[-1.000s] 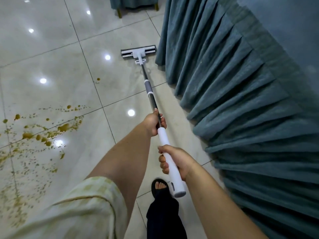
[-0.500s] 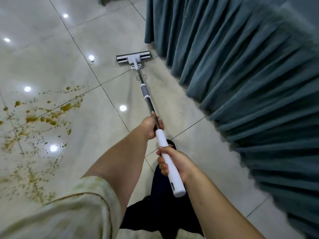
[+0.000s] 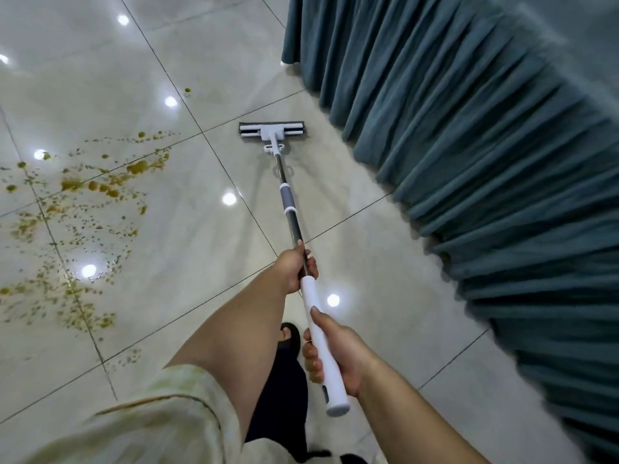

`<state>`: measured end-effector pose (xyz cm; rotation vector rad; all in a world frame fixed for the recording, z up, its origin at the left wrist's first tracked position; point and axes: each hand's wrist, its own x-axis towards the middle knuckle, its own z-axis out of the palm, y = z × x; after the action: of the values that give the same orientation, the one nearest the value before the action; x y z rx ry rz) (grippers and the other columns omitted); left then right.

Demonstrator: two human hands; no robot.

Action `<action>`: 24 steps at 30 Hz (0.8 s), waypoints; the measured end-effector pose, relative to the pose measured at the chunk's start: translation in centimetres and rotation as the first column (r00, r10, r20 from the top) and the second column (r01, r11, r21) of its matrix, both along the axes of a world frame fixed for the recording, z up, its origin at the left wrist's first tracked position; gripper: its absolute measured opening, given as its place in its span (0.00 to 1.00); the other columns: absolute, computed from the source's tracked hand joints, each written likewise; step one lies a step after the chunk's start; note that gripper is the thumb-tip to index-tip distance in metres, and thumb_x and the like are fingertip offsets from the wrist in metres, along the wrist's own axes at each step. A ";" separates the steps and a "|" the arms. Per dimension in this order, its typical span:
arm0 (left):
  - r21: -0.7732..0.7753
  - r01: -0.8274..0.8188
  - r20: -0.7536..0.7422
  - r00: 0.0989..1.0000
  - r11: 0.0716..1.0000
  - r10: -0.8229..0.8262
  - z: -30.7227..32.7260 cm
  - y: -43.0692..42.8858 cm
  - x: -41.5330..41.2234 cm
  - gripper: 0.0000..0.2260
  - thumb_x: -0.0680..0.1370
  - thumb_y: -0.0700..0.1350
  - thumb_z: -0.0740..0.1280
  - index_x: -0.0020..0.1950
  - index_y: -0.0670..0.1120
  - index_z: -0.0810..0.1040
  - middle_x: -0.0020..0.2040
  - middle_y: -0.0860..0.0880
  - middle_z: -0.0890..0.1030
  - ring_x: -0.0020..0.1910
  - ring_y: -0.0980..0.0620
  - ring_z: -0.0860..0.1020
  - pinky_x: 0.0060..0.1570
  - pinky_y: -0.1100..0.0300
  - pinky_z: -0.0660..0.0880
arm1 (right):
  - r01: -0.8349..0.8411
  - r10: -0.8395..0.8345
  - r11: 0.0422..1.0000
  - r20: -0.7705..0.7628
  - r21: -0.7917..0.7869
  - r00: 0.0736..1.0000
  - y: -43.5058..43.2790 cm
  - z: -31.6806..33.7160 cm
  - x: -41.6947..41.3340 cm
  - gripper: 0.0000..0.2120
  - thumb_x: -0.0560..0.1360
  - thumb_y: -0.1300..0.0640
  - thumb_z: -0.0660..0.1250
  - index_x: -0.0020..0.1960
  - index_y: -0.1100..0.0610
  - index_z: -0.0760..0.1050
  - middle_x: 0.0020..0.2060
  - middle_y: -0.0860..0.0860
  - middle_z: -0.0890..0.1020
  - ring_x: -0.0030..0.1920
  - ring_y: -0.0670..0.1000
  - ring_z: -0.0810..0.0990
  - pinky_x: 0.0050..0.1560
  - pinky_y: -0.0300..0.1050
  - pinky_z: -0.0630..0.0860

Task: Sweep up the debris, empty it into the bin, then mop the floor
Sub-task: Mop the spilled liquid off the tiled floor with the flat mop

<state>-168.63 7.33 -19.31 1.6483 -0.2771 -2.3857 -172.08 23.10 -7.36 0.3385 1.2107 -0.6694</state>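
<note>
Glossy pale tiles carry a yellow-brown spill (image 3: 83, 209) on the left of the floor (image 3: 187, 269), well apart from the mop head (image 3: 271, 130), which lies flat near the teal curtain (image 3: 469, 135). The mop handle (image 3: 320, 343) is gripped by both hands: the left hand (image 3: 296, 267) is closed where the dark shaft meets the white sleeve, the right hand (image 3: 338, 351) closed near the end. If the head is pushed further right, the curtain hem could be caught. The wet tiles could also be slipped on.
</note>
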 end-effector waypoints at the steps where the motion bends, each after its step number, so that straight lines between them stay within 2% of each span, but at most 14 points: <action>1: 0.002 -0.007 -0.010 1.000 1.000 0.007 0.3 1.4 0.7 0.16 0.82 0.53 0.57 0.42 0.42 0.67 0.33 0.47 0.68 0.27 0.53 0.66 0.23 0.67 0.68 | 0.007 -0.007 1.000 -0.007 -0.006 1.000 1.4 0.4 0.7 0.22 0.77 0.41 0.63 0.34 0.57 0.69 0.25 0.52 0.69 0.22 0.49 0.65 0.21 0.36 0.63; 9: -0.041 -0.002 0.013 1.000 0.999 0.003 3.1 14.7 6.7 0.14 0.83 0.49 0.57 0.42 0.42 0.65 0.34 0.47 0.66 0.27 0.52 0.65 0.22 0.68 0.68 | -0.017 0.016 0.999 -0.025 -0.043 1.000 14.5 3.7 7.3 0.22 0.78 0.43 0.63 0.34 0.58 0.68 0.24 0.51 0.69 0.19 0.47 0.66 0.19 0.34 0.65; 13: -0.048 -0.051 0.009 0.999 0.998 0.051 5.3 19.2 9.4 0.13 0.83 0.48 0.57 0.42 0.43 0.64 0.33 0.48 0.65 0.27 0.53 0.64 0.21 0.70 0.66 | -0.115 0.113 0.990 -0.034 -0.085 0.993 18.8 5.3 9.6 0.13 0.78 0.59 0.63 0.35 0.58 0.68 0.22 0.49 0.69 0.18 0.45 0.66 0.18 0.33 0.64; 17: -0.064 -0.109 0.055 0.992 0.992 0.113 7.5 21.6 11.9 0.11 0.83 0.46 0.56 0.41 0.44 0.65 0.32 0.49 0.65 0.23 0.55 0.64 0.20 0.71 0.65 | -0.165 0.162 0.981 -0.040 -0.099 0.986 20.7 7.2 11.2 0.06 0.76 0.65 0.61 0.41 0.59 0.67 0.23 0.50 0.69 0.18 0.46 0.67 0.18 0.34 0.66; 20: -0.105 -0.167 0.080 0.981 0.980 0.176 8.5 22.6 13.7 0.12 0.83 0.44 0.55 0.40 0.43 0.65 0.29 0.49 0.66 0.20 0.56 0.64 0.19 0.70 0.61 | -0.230 0.226 0.968 -0.048 -0.104 0.973 21.1 8.1 12.0 0.06 0.76 0.65 0.61 0.41 0.59 0.67 0.24 0.50 0.69 0.19 0.46 0.66 0.17 0.35 0.66; 22: -0.145 -0.168 0.124 0.975 0.975 0.187 9.0 22.3 15.0 0.13 0.82 0.42 0.53 0.37 0.42 0.65 0.24 0.49 0.67 0.21 0.54 0.63 0.23 0.67 0.60 | -0.277 0.272 0.955 -0.058 -0.110 0.961 20.5 8.5 12.6 0.07 0.76 0.64 0.61 0.40 0.59 0.67 0.24 0.50 0.69 0.19 0.46 0.66 0.17 0.35 0.65; 24: -0.170 -0.161 0.170 0.967 0.972 0.190 9.0 20.6 16.6 0.12 0.81 0.42 0.53 0.38 0.43 0.65 0.23 0.49 0.67 0.20 0.54 0.63 0.25 0.67 0.59 | -0.292 0.286 0.949 -0.062 -0.121 0.956 18.9 8.9 13.6 0.06 0.76 0.64 0.62 0.41 0.59 0.67 0.24 0.50 0.68 0.19 0.46 0.66 0.18 0.35 0.65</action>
<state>-152.01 27.92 -10.29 1.7445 -0.3252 -2.0324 -158.43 41.97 1.54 0.0351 1.2223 -0.4989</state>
